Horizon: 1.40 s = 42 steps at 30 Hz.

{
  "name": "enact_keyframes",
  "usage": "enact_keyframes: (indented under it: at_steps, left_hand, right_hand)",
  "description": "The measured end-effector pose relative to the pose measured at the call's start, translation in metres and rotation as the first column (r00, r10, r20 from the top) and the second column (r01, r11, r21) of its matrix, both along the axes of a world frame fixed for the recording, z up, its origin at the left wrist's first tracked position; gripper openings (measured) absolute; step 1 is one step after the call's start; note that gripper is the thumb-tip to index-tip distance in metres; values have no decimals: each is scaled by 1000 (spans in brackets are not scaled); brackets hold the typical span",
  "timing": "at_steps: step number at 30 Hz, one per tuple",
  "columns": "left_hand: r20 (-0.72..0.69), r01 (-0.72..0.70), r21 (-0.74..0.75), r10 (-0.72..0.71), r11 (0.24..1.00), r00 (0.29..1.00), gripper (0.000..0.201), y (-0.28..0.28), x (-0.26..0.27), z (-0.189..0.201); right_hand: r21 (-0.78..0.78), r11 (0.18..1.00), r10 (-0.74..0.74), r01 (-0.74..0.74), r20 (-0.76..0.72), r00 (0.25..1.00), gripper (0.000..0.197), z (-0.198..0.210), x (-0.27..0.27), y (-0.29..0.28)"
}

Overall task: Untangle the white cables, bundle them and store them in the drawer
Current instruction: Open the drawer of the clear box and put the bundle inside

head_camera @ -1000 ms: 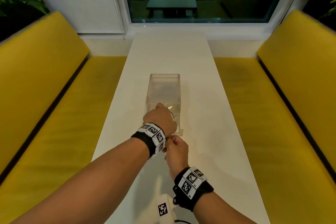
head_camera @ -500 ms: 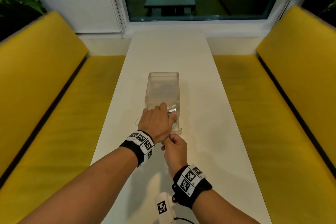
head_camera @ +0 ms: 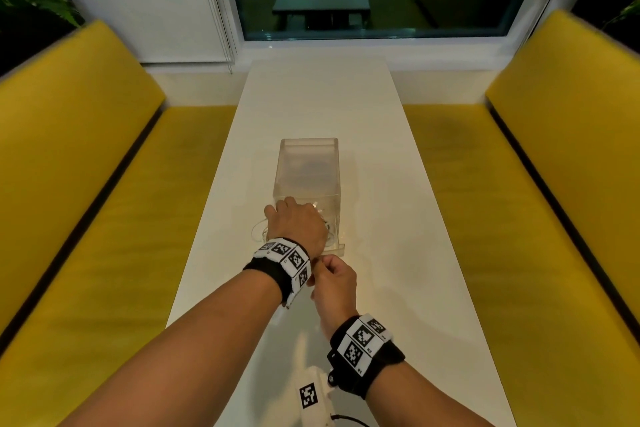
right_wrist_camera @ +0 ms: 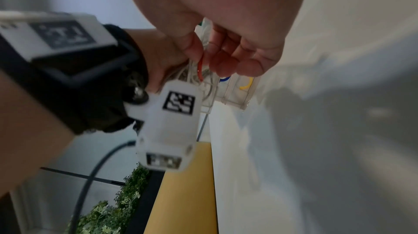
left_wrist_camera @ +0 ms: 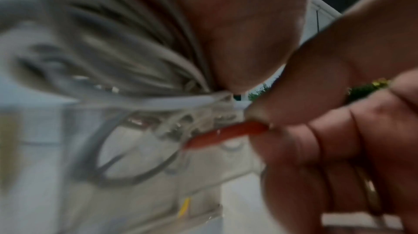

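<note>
While the left hand (head_camera: 298, 226) grips a coil of white cables (left_wrist_camera: 126, 55) just in front of the clear drawer box (head_camera: 308, 163), the right hand (head_camera: 334, 282) sits right behind the left wrist, thumb and forefinger pinching a red tie (left_wrist_camera: 226, 135) at the bundle. From the left wrist view the cables fan out in many loops from under the left palm and gather into a tight neck where the tie meets them; that picture is blurred, so how the tie wraps the neck cannot be told. From the right wrist view the tie (right_wrist_camera: 200, 69) hangs from the right fingers (right_wrist_camera: 226, 62), with pale cable loops behind it. Beyond them the pulled-out drawer (right_wrist_camera: 235, 93) shows a blue piece (right_wrist_camera: 225, 79) and a yellow piece (right_wrist_camera: 246, 84) inside. One thin loop of cable (head_camera: 258, 229) lies on the white counter (head_camera: 381, 253) to the left of the left hand. Both wrists wear black bands with white marker tags (head_camera: 294, 258).
</note>
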<state>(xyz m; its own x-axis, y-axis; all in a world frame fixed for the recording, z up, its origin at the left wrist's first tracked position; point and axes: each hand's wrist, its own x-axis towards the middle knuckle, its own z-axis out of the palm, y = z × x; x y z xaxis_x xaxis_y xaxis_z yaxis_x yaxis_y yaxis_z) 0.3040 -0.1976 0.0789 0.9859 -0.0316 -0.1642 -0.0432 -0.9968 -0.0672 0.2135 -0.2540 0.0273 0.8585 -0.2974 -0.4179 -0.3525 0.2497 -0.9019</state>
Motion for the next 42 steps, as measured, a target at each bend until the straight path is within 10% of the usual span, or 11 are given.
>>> enact_keyframes:
  at_steps: [6,12,17,23,35,42]
  left_hand:
    - [-6,-271,-458,301,847,953,20,-1,21,9]
    - [141,-141,-618,285,773,948,35,9,3,6]
    - [280,130,-361,-26,923,960,46,14,-10,5]
    - [35,311,-207,-310,928,950,59,33,-15,-7]
    - [-169,476,-167,-500,864,849,74,54,-4,10]
    - [-79,380,-199,-402,903,912,49,43,0,11]
  right_hand:
    - [-19,1000,-20,21,9,1000,29,-3,2,3]
    - [-7,1000,-18,18,31,999,20,-3,3,3]
    - [22,999,-26,26,25,999,20,-1,2,4]
    - [35,999,-19,19,16,1000,16,-1,2,-1]
    - [26,1000,-13,12,28,1000,22,-4,-1,-2]
    - [-9,1000,-15,15,34,999,17,-2,1,-3]
